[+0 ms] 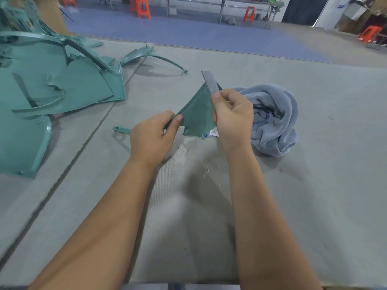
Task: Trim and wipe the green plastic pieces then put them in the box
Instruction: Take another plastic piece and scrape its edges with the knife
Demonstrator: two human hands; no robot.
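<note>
The left hand (154,136) pinches a corner of the triangular green plastic piece (196,116) above the grey mat (314,185), and the right hand (232,118) grips the blade (209,81) at its edge, which can slip toward the thumb

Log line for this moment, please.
phase: trimming | left hand: pinches green piece | right hand: holds blade on its edge | towel: unused

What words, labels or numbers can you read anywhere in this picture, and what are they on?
No text here can be read.
Small white tag under the right hand, by the green plastic piece: bluish and reddish print, too small and blurred.
Blue and white sign on the far wall: blurred, unreadable.
Blade, grey towel, pile of green pieces: no markings visible.
</note>
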